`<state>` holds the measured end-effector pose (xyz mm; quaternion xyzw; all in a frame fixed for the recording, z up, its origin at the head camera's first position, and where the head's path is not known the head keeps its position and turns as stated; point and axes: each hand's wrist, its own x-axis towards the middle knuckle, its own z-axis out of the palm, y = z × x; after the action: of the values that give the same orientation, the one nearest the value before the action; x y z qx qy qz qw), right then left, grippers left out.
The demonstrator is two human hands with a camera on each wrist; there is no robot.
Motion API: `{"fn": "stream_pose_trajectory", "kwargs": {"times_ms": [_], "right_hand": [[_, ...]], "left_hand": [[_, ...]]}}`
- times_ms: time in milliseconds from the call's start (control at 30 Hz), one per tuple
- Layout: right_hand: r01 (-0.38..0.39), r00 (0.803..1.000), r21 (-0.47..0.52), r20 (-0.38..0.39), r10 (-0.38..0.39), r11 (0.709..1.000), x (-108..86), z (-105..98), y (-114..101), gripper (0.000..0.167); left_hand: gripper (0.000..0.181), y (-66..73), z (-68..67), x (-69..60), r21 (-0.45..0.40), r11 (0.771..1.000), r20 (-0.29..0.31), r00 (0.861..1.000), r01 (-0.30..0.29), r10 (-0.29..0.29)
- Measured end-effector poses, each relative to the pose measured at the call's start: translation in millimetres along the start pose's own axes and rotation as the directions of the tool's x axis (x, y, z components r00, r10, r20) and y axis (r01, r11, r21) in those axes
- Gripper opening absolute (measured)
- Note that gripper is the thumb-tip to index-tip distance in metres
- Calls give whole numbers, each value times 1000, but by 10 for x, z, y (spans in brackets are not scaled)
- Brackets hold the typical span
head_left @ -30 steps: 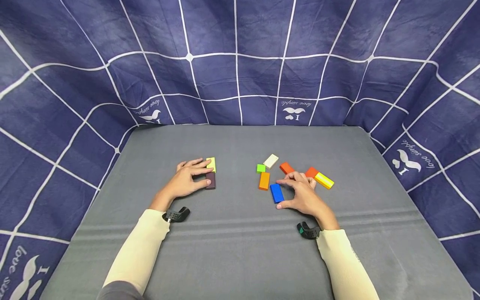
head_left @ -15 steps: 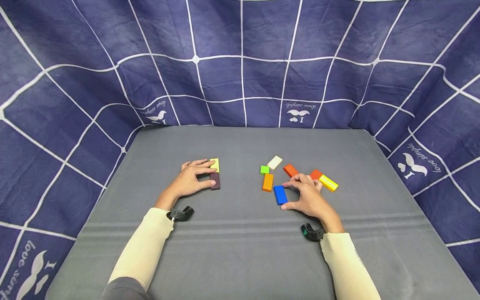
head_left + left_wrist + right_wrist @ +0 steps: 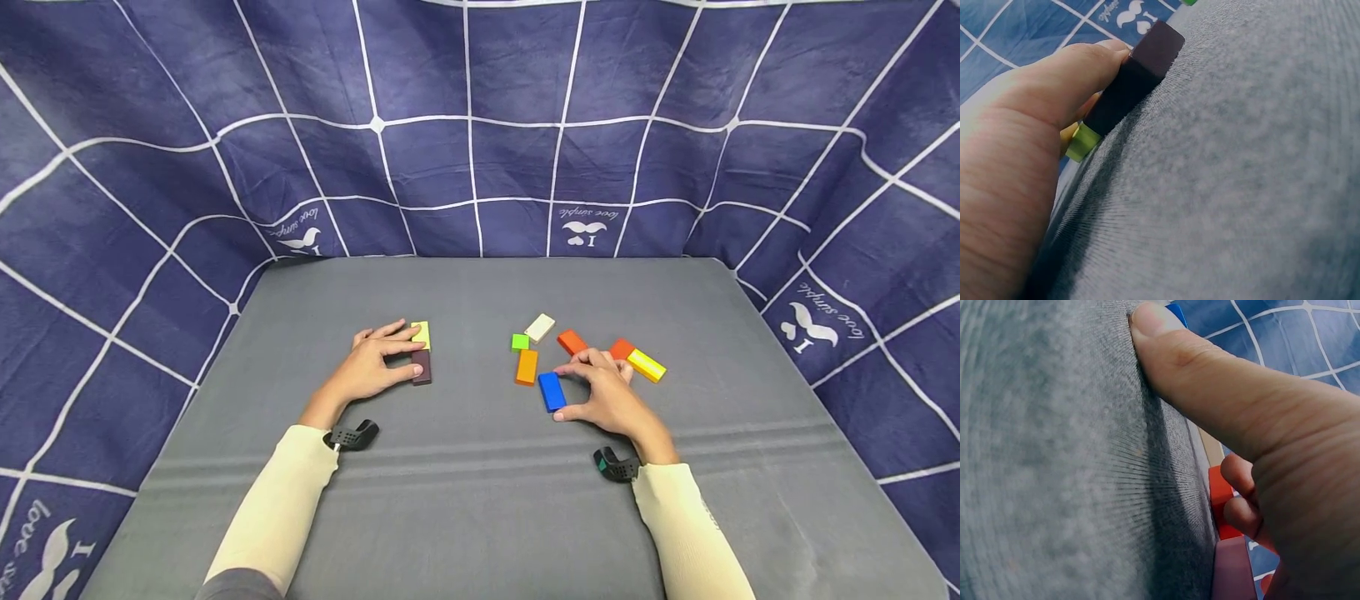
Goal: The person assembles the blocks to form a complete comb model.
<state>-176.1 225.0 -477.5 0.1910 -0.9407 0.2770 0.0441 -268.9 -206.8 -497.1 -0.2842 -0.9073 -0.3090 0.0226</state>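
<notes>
My left hand (image 3: pixel 363 367) rests at two flat rectangular blocks lying end to end. Its thumb touches the dark brown block (image 3: pixel 422 367), and its outstretched fingers reach onto the pale yellow block (image 3: pixel 422 334) beyond. In the left wrist view the thumb lies against the dark brown block (image 3: pixel 1141 69). Across the table, my right hand (image 3: pixel 603 392) pinches the blue block (image 3: pixel 552 392) by its two ends, between thumb and index finger. Only a corner of the blue block (image 3: pixel 1177 314) shows past the thumb in the right wrist view.
Left of the blue block lies an orange block (image 3: pixel 527 367), with a small green block (image 3: pixel 520 342) and a cream block (image 3: pixel 540 327) behind. Red blocks (image 3: pixel 572 342) and a yellow block (image 3: pixel 646 365) lie around the right fingers. A blue curtain (image 3: pixel 510 150) borders the grey table (image 3: pixel 465 500).
The head view shifts slightly sideways and back. Both hands and the blocks keep their places on the table.
</notes>
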Motion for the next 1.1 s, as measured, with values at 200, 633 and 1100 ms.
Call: {"fn": "stream_pose_trajectory", "kwargs": {"times_ms": [200,633,1100], "right_hand": [[4,1000,-2,-13,-4,1000,2,15,-24,67],[-3,996,40,-89,7,999,0,-12,-64,67],[24,977,40,-212,-15,999,185,125,-366,70]], "left_hand": [[46,4,0,-14,-10,1000,-4,1000,-1,1],[47,-6,9,4,-23,999,-24,999,-30,30],[46,4,29,-9,-35,998,-51,998,-46,44]]}}
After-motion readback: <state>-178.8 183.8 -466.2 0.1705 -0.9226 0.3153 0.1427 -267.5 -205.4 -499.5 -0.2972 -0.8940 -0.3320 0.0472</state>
